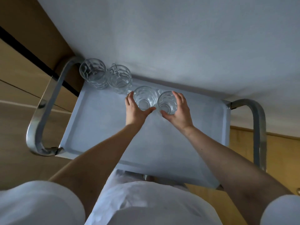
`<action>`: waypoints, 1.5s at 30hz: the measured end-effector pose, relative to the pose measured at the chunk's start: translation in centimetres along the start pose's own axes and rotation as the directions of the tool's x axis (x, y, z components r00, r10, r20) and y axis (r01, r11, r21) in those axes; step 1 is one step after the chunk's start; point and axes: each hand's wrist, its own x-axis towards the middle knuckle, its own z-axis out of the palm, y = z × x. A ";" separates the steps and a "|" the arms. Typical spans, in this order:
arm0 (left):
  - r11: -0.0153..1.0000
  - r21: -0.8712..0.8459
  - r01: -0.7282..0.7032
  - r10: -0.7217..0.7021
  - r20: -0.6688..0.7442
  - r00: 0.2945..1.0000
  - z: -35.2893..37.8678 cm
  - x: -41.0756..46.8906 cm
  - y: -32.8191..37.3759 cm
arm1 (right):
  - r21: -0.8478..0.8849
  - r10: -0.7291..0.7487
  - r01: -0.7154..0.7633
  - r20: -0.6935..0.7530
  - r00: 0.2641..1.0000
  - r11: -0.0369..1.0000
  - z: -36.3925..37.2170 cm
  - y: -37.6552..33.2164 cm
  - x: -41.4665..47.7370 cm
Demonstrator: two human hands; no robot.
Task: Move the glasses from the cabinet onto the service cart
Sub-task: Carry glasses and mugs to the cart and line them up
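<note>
Head view: my left hand (137, 111) is gripping one glass (144, 98) and my right hand (179, 111) is gripping a second glass (167, 101), side by side mid-frame over the cart (90, 127); two more glasses (92, 72) are standing upper left.

single head-worn view, steeply downward, close above the service cart (100, 127)

Glasses (92, 73): clear, glossy, with a faceted moulded pattern. Cart tray (100, 127): smooth, matt pale-blue finish. Cart handles (47, 101): shiny bare metal tube. Shirt (138, 200): white cloth. Wall (178, 38): matt.
</note>
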 end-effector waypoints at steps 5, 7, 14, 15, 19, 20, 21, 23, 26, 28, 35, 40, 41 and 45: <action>0.981 0.149 -0.125 0.104 0.141 0.985 -0.1 3.1 1.4 | 0.007 0.011 -0.012 0.030 0.999 1.000 -1.2 0.9 0.3; 0.943 0.258 -0.212 0.148 0.247 0.958 -1.2 4.8 2.0 | -0.002 0.004 -0.004 0.038 0.999 1.000 -1.5 1.0 0.4; 0.933 0.307 -0.185 0.141 0.161 0.977 -1.9 6.0 2.4 | 0.019 0.013 -0.014 0.053 0.998 1.000 -2.1 1.1 1.4; 0.936 0.297 -0.187 0.148 0.151 0.977 -1.7 5.9 2.4 | 0.024 0.010 -0.012 0.063 0.998 1.000 -2.1 1.0 1.6; 0.914 0.291 -0.282 0.226 0.213 0.951 -1.6 5.6 2.4 | 0.032 0.010 -0.012 0.080 0.997 0.999 -1.9 0.3 2.8; 0.909 0.296 -0.295 0.232 0.230 0.945 -1.7 5.7 2.4 | 0.035 0.007 -0.009 0.077 0.997 0.999 -1.7 0.1 3.1; 0.904 0.301 -0.303 0.233 0.246 0.941 -1.9 5.7 2.4 | 0.037 0.005 -0.008 0.077 0.997 0.999 -1.5 0.0 3.4; 0.898 0.305 -0.316 0.235 0.276 0.932 -2.2 6.0 2.4 | 0.052 0.010 -0.013 0.068 0.998 0.999 -1.2 -0.3 4.0; 0.898 0.296 -0.324 0.229 0.313 0.922 -2.8 6.5 2.5 | 0.093 0.069 -0.070 0.011 0.998 0.993 -0.8 -0.6 4.8; 0.898 0.290 -0.330 0.229 0.333 0.915 -3.0 6.8 2.6 | 0.117 0.107 -0.103 -0.035 0.994 0.988 -0.5 -0.8 5.5; 0.856 0.395 -0.335 0.170 0.396 0.902 -3.6 7.5 3.7 | 0.151 0.107 -0.099 -0.044 0.993 0.984 -0.3 -0.9 6.6; 0.763 0.560 -0.323 0.107 0.383 0.917 -3.9 7.1 4.9 | 0.105 0.127 -0.130 0.043 0.991 0.986 0.2 -0.6 6.1; 0.767 0.560 -0.314 0.100 0.379 0.920 -3.7 6.9 5.1 | 0.088 0.145 -0.150 0.057 0.988 0.985 0.2 -0.5 6.0; 0.776 0.555 -0.299 0.100 0.360 0.928 -3.0 6.4 5.3 | 0.032 0.262 -0.266 0.088 0.961 0.964 -0.1 -0.6 5.7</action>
